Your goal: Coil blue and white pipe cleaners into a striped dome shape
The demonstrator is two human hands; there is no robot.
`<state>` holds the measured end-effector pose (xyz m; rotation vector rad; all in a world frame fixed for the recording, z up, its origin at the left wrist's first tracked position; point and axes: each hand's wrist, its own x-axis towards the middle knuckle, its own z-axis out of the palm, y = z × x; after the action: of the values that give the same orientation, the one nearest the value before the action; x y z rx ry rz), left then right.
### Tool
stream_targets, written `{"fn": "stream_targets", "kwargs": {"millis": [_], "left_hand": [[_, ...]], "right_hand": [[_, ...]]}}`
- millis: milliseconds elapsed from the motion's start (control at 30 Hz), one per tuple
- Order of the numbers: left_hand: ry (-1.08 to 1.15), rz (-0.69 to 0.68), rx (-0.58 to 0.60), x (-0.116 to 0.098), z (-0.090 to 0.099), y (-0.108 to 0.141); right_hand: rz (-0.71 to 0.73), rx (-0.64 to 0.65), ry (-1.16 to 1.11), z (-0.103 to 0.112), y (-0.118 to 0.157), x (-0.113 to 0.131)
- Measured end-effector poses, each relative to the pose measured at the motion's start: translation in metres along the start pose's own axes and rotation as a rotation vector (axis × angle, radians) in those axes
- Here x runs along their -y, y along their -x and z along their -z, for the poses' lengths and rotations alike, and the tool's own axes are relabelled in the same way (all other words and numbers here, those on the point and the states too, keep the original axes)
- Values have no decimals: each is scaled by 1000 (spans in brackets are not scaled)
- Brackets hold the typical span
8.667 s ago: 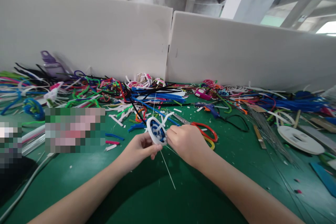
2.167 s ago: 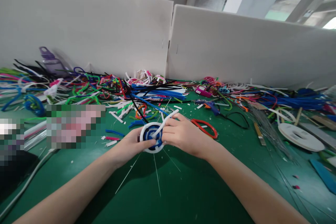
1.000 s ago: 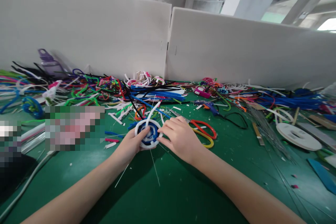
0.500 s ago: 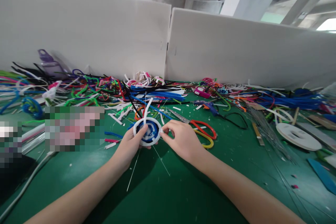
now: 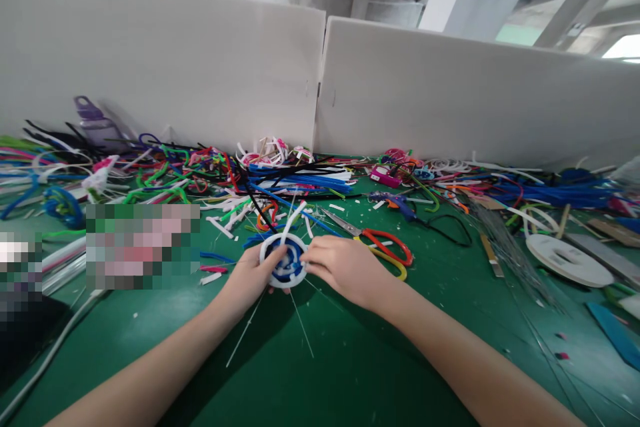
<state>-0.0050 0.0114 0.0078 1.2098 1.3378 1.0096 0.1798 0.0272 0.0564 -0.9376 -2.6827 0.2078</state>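
Clamping a blue-and-white coil (image 5: 293, 267) between thumb and fingers, the left hand (image 5: 251, 276) holds it above the green table (image 5: 350, 367), left of the scissors (image 5: 368, 234), while the right hand (image 5: 345, 269), fingers bunched, pinches its right edge.

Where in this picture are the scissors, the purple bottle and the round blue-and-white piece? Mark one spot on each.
Scissors (image 5: 352, 228): head view, on the blades, near the handles.
Purple bottle (image 5: 103, 132): head view, on its body.
Round blue-and-white piece (image 5: 292, 265): head view, on its coiled middle.

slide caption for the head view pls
Left hand holds a white-rimmed blue coil, right hand at its edge, scissors on the green table.
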Motion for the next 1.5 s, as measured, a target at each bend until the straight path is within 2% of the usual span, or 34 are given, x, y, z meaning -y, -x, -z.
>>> {"fn": "stream_targets", "kwargs": {"millis": [67, 200, 267, 300, 400, 467, 533, 600, 700, 833, 1067, 1200, 1367, 1500], "left_hand": [[62, 34, -88, 0, 2, -2], [184, 88, -250, 1, 7, -4], [226, 81, -277, 0, 9, -4], [239, 73, -287, 0, 10, -4], [251, 68, -321, -4, 9, -3], [250, 71, -349, -7, 8, -3], [246, 67, -362, -6, 8, -3], [241, 65, -355, -4, 9, -5], [255, 50, -355, 2, 10, -9], [262, 25, -369, 4, 11, -12], [322, 66, -420, -4, 9, -10], [361, 72, -468, -4, 9, -10], [373, 72, -489, -2, 10, -12], [363, 69, -507, 0, 11, -13]], "right_hand": [[-65, -159, -37, 19, 3, 1], [-259, -452, -50, 70, 17, -5], [-396, -457, 25, 84, 28, -16], [-465, -393, 75, 86, 34, -24], [-621, -142, 209, 66, 50, -47], [-618, 35, 232, 42, 57, -59], [-620, 123, 287, 20, 60, -64], [-651, 102, 308, 4, 59, -65], [-696, 55, 332, -5, 55, -64], [-729, 12, 356, -5, 54, -66], [-794, -112, 425, -2, 66, -68], [-850, -185, 384, 1, 70, -73], [-785, -450, 156, 0, 70, -85], [-850, -614, 121, -2, 69, -88]]}}
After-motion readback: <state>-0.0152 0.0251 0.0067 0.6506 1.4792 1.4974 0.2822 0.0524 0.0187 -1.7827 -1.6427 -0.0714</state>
